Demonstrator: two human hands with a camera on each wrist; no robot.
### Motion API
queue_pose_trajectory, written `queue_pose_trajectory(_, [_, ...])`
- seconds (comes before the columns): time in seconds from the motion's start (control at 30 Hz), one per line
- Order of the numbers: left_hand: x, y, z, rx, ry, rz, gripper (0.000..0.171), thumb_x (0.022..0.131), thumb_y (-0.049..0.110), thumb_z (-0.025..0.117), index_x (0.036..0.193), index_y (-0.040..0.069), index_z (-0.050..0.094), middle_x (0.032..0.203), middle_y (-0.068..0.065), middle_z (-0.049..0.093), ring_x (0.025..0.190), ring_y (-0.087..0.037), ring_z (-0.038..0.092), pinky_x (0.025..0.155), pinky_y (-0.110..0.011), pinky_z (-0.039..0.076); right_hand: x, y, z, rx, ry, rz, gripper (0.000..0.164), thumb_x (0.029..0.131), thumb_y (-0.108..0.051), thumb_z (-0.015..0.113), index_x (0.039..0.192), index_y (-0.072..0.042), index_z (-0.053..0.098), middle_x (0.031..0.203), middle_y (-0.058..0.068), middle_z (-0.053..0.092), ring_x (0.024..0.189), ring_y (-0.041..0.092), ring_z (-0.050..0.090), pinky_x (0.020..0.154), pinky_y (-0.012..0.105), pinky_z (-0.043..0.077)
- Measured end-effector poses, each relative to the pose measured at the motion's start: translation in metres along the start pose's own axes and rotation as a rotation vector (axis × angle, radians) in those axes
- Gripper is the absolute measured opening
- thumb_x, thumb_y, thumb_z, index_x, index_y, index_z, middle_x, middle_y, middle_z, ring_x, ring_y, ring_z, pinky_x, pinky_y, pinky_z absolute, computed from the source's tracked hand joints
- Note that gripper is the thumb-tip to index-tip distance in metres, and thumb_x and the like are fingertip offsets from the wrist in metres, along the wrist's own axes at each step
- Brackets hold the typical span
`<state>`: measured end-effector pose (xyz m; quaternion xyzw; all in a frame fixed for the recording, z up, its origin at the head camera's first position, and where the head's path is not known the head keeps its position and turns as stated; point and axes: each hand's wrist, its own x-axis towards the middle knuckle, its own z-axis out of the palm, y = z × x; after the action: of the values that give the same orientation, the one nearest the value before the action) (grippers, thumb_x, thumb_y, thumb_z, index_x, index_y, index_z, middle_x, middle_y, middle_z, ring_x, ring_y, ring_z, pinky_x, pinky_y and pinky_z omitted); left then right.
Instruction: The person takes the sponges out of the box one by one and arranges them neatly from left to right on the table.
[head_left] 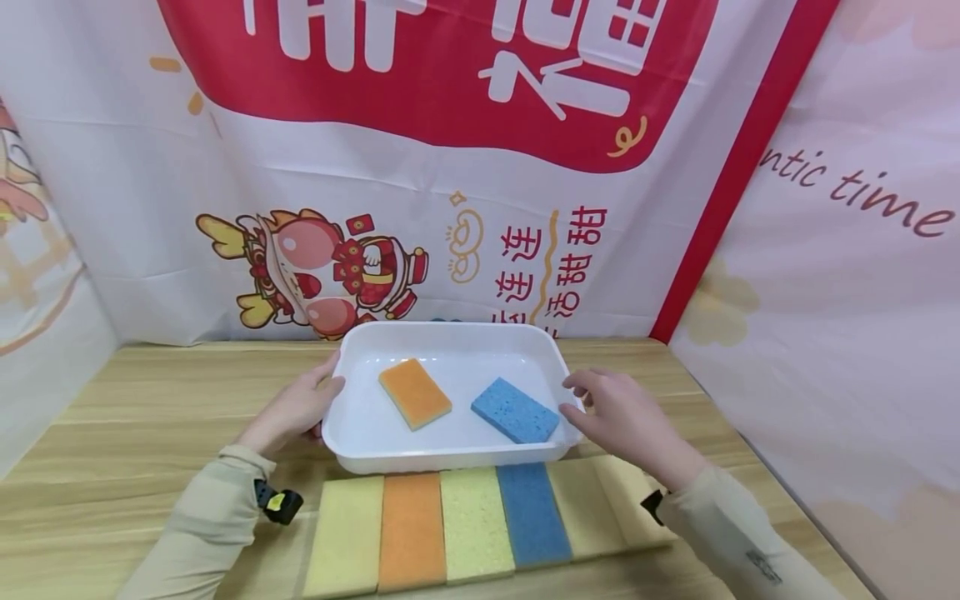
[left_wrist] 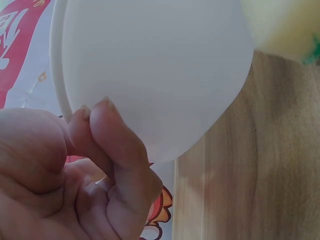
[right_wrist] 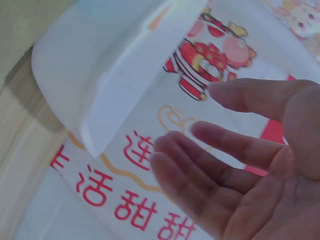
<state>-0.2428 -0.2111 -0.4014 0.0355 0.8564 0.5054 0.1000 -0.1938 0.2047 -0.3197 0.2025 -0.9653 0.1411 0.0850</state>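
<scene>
A white plastic tray (head_left: 450,459) sits on the table with an orange sponge (head_left: 415,393) and a blue sponge (head_left: 515,410) lying flat inside, apart from each other. At its left end, my left hand (head_left: 296,406) grips the rim, and the left wrist view shows the fingertips against the outside of the tray wall (left_wrist: 160,75). My right hand (head_left: 622,417) hovers at the opposite end, fingers loosely bent. Seen from the right wrist, that hand (right_wrist: 240,160) holds nothing and a gap separates its fingers from the tray (right_wrist: 75,65).
In front of the tray lies a side-by-side row of sponges: pale yellow (head_left: 345,533), orange (head_left: 412,529), speckled yellow (head_left: 477,521), blue (head_left: 534,512) and beige ones (head_left: 587,507) at the right. A printed cloth backdrop (head_left: 420,183) hangs behind the wooden table (head_left: 172,400).
</scene>
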Motion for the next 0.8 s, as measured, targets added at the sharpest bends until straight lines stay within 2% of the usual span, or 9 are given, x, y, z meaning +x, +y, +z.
queue_pose_trajectory(0.17, [0.000, 0.002, 0.000, -0.026, -0.004, 0.001, 0.060, 0.108, 0.032, 0.036, 0.159, 0.019, 0.008, 0.067, -0.017, 0.056, 0.043, -0.016, 0.049, 0.046, -0.037, 0.051, 0.019, 0.001, 0.005, 0.012, -0.021, -0.058, 0.032, 0.086, -0.024, 0.078, 0.111, -0.005, 0.071, 0.096, 0.004, 0.069, 0.083, 0.018, 0.063, 0.072, 0.036, 0.056])
queue_pose_trajectory(0.33, [0.002, 0.003, 0.000, -0.028, -0.010, -0.008, 0.059, 0.108, 0.031, 0.036, 0.159, 0.019, 0.008, 0.068, -0.018, 0.056, 0.043, -0.016, 0.049, 0.046, -0.037, 0.051, 0.037, 0.003, 0.008, 0.011, -0.075, -0.063, 0.036, 0.086, -0.025, 0.078, 0.116, -0.008, 0.069, 0.100, 0.005, 0.068, 0.087, 0.020, 0.063, 0.076, 0.038, 0.056])
queue_pose_trajectory(0.57, [0.002, 0.004, 0.000, -0.022, -0.010, -0.012, 0.060, 0.108, 0.032, 0.036, 0.159, 0.019, 0.008, 0.067, -0.017, 0.056, 0.042, -0.016, 0.049, 0.046, -0.037, 0.051, 0.057, 0.004, 0.022, -0.050, -0.268, 0.032, 0.056, 0.084, -0.037, 0.078, 0.132, -0.012, 0.061, 0.122, 0.009, 0.061, 0.105, 0.024, 0.058, 0.086, 0.046, 0.053])
queue_pose_trajectory(0.67, [0.001, 0.003, 0.001, -0.028, -0.005, -0.008, 0.060, 0.108, 0.031, 0.036, 0.159, 0.019, 0.008, 0.065, -0.015, 0.055, 0.042, -0.016, 0.049, 0.046, -0.038, 0.051, 0.064, 0.004, 0.027, -0.062, -0.333, 0.067, 0.060, 0.084, -0.037, 0.078, 0.134, -0.010, 0.059, 0.123, 0.010, 0.061, 0.107, 0.025, 0.057, 0.090, 0.048, 0.051])
queue_pose_trajectory(0.8, [0.000, 0.001, 0.000, -0.025, 0.002, -0.010, 0.060, 0.108, 0.031, 0.036, 0.159, 0.019, 0.008, 0.066, -0.016, 0.055, 0.043, -0.016, 0.049, 0.046, -0.037, 0.051, 0.074, 0.003, 0.032, -0.097, -0.418, 0.054, 0.064, 0.084, -0.036, 0.079, 0.137, -0.008, 0.055, 0.122, 0.011, 0.059, 0.102, 0.022, 0.058, 0.090, 0.045, 0.050])
